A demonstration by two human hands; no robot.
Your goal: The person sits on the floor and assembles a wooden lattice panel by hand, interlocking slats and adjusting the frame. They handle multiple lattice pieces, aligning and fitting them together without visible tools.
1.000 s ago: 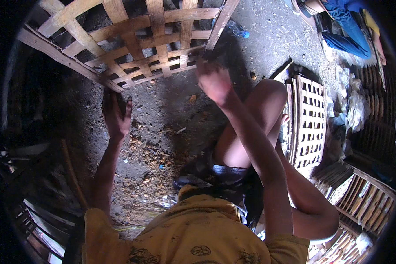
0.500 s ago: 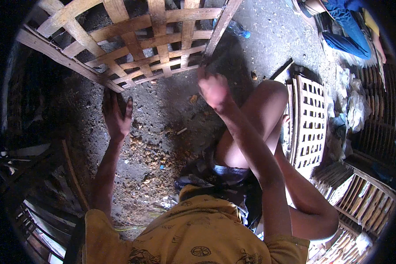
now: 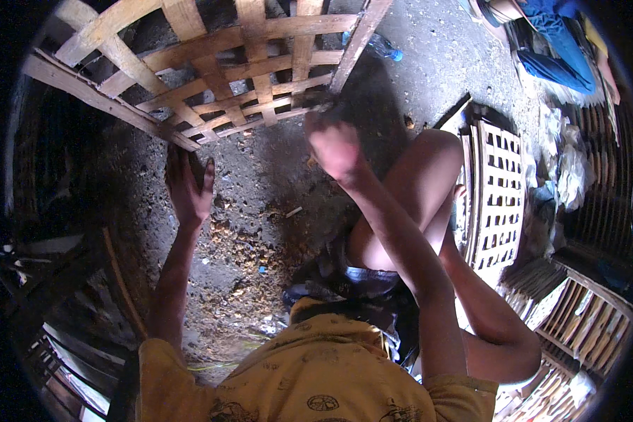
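A woven lattice panel of wooden slats (image 3: 242,69) in a wooden frame stands tilted in front of me. My left hand (image 3: 190,193) is at its lower left corner, fingers stretched toward the frame and thumb apart; the fingertips are dark and partly in shadow. Near the panel's lower right corner is my right hand (image 3: 337,149), closed like a fist and smeared by motion. A blurred greyish shape shows just beyond its knuckles, and I cannot make out what the fist holds.
A pale lattice panel stack (image 3: 499,197) lies right of my bent knee (image 3: 436,158). Crumpled plastic (image 3: 573,176) and slatted crates (image 3: 590,316) are farther right. A blue bottle (image 3: 384,48) lies beyond the panel. A person in blue jeans (image 3: 559,56) sits at the upper right. Debris (image 3: 242,260) litters the floor.
My right hand has shifted slightly left and is still blurred. My left hand keeps its place at the panel's corner. The whole view has shifted very little.
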